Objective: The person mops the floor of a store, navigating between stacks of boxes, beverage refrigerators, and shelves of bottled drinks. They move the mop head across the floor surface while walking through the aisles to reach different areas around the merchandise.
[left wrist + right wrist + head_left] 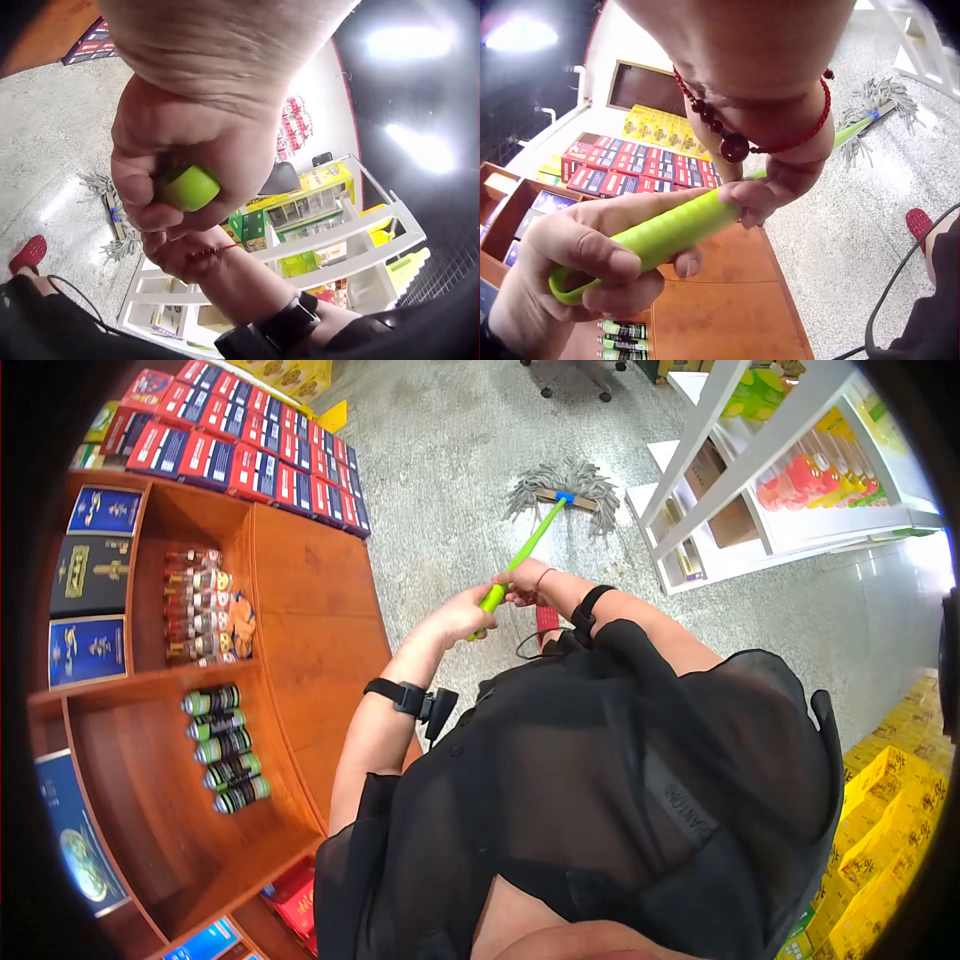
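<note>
A green mop handle [530, 545] runs from the hands to a grey string mop head [598, 492] lying on the floor. The left hand [462, 614] grips the ribbed end of the handle; in the left wrist view the green end cap [196, 187] pokes out of the curled left hand [187, 150]. Just below it on the shaft, the right hand [526, 580] curls round the handle. Both hands are close together in the right wrist view, the left hand [592, 255] at the open end of the grip [675, 229] and the right hand [780, 184] farther along.
On the left stands a wooden cabinet [310, 590] with bottles, cans and stacked red-blue boxes [240, 465]. A white shelf unit [740, 560] is at the right of the mop head. Yellow boxes [880, 830] line the lower right. A wheeled chair base [575, 382] stands at the top.
</note>
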{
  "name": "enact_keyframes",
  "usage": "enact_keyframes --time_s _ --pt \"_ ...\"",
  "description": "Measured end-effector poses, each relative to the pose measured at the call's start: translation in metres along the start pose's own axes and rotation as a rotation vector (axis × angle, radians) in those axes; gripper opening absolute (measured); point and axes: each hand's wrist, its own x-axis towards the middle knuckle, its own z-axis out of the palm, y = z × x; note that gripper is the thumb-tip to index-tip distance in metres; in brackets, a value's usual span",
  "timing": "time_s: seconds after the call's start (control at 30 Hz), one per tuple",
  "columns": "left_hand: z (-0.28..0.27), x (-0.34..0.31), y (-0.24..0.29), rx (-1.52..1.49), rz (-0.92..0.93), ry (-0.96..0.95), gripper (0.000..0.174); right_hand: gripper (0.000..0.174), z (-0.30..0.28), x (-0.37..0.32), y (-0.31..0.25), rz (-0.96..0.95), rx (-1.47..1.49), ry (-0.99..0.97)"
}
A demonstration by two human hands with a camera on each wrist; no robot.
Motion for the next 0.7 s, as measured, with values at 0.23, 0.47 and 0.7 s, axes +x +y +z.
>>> enact_keyframes --time_s 0.23,0.47,0.7 --pt "-0.137 0.076 0.086 0.143 -0.051 -0.059 0.068 0.021 -0.021 0.080 -0.124 -0.079 0.157 -0.048" --pt "-0.185 0.144 0.161 0.335 -0.040 -0.135 0.071 0.021 -0.072 0.110 -0.201 -0.101 0.210 0.066" --pt "-0.209 0.243 0.198 0.477 0.048 -0.183 0.074 0.019 -0.144 0.160 -0.235 -0.113 0.327 0.153"
